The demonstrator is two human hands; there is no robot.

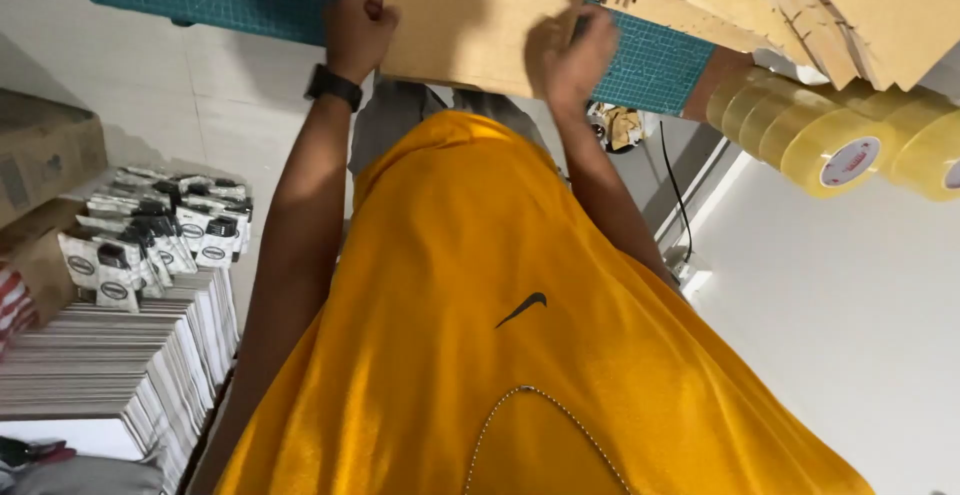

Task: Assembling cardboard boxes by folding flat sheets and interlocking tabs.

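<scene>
Right now your left hand (358,25) is curled into a fist on the near left edge of the flat cardboard sheet (480,15), and your right hand (577,55) presses its fingers together against the right edge. Judging by that, the sheet is gripped but not yet folded. It lies plain, brown and unmarked on the teal cutting mat (650,65), beside stacked cardboard blanks (800,5).
</scene>
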